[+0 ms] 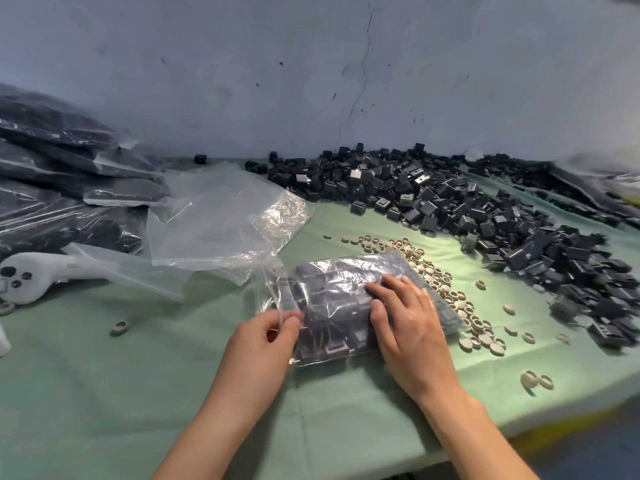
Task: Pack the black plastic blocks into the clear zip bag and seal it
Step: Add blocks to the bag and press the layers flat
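Clear zip bag (346, 271), full of black blocks (311, 317), lies mid tabletop (104, 393). Right hand (408, 327) presses flat, fingers straight, probably squeezing air out. Left hand (263, 337), at nine o'clock, pinches the mouth for sealing.

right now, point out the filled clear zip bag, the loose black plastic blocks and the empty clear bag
filled clear zip bag (332, 292): head view, top face
loose black plastic blocks (433, 199): head view, heap's middle
empty clear bag (221, 216): head view, its middle
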A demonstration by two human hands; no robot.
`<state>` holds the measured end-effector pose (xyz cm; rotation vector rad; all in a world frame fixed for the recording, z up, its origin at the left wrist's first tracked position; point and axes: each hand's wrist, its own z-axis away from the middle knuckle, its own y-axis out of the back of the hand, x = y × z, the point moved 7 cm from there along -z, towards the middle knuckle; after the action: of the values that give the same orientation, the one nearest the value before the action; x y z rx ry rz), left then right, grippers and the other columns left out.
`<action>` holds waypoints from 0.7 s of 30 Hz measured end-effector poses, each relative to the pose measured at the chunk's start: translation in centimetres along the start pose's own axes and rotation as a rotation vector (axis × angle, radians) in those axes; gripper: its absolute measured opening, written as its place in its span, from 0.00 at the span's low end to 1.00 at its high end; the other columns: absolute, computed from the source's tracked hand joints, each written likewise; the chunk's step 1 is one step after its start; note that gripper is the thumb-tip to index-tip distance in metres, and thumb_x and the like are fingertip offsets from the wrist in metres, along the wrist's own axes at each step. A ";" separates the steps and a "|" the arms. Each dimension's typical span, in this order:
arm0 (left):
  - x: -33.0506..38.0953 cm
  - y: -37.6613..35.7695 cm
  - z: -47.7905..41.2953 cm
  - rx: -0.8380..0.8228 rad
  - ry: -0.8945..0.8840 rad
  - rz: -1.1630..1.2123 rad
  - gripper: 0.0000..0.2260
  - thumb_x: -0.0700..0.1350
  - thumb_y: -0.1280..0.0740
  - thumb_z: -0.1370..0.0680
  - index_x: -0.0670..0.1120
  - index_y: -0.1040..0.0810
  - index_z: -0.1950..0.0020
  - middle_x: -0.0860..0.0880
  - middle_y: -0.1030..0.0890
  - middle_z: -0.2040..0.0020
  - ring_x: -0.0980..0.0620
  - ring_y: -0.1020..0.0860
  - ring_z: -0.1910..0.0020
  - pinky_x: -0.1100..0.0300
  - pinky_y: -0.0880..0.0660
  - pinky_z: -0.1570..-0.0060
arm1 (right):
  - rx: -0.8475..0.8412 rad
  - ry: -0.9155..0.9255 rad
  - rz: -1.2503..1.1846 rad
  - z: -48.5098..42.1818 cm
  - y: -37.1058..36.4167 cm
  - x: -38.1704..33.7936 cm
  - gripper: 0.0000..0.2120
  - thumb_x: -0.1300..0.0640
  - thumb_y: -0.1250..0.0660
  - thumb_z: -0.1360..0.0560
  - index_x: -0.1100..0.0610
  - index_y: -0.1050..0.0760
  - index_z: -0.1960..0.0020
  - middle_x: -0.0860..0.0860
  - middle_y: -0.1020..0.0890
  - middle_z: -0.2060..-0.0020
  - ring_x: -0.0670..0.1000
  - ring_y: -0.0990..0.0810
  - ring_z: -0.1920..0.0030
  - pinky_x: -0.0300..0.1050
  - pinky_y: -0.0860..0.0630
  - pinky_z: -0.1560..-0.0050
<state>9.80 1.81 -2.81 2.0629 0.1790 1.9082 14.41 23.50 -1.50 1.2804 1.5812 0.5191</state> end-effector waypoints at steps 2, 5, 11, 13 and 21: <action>0.1 0.0 0.1 -0.007 -0.001 0.032 0.08 0.46 0.33 0.20 0.58 0.18 0.55 0.56 0.15 0.58 0.59 0.19 0.59 0.71 0.27 0.58 | -0.003 -0.003 0.002 0.1 0.0 0.0 0.22 0.45 0.49 0.17 0.48 0.26 0.29 0.48 0.29 0.27 0.51 0.39 0.23 0.57 0.47 0.22; -0.4 0.0 -0.2 -0.045 0.028 0.004 0.07 0.45 0.35 0.19 0.57 0.20 0.50 0.56 0.14 0.60 0.56 0.19 0.60 0.59 0.25 0.56 | -0.017 0.002 0.022 0.1 -0.1 0.0 0.22 0.45 0.50 0.16 0.47 0.27 0.28 0.48 0.30 0.26 0.49 0.40 0.22 0.55 0.51 0.21; -1.5 1.9 -1.2 -0.018 0.122 0.152 0.06 0.43 0.34 0.19 0.50 0.17 0.50 0.56 0.14 0.59 0.59 0.19 0.62 0.58 0.21 0.56 | -0.024 0.011 0.045 -0.1 -0.1 -0.3 0.28 0.39 0.56 0.19 0.45 0.29 0.27 0.46 0.31 0.26 0.48 0.40 0.23 0.54 0.53 0.20; -1.9 1.5 -1.3 -0.044 0.202 0.300 0.05 0.41 0.34 0.19 0.47 0.18 0.48 0.51 0.13 0.57 0.55 0.17 0.61 0.60 0.20 0.59 | -0.011 0.009 0.043 -0.3 -0.1 -0.3 0.28 0.40 0.56 0.19 0.46 0.29 0.27 0.47 0.30 0.26 0.49 0.39 0.23 0.56 0.52 0.20; -1.5 -0.3 -1.4 -0.139 0.267 0.388 0.02 0.41 0.28 0.23 0.43 0.18 0.53 0.45 0.14 0.58 0.53 0.16 0.61 0.57 0.19 0.54 | -0.012 0.059 0.073 -0.9 -0.8 -2.0 0.24 0.43 0.53 0.18 0.45 0.26 0.30 0.47 0.28 0.28 0.50 0.37 0.24 0.58 0.52 0.21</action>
<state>8.28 1.86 -4.21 1.8466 -0.3085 2.3458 13.14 21.59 -0.96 1.3282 1.5816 0.6166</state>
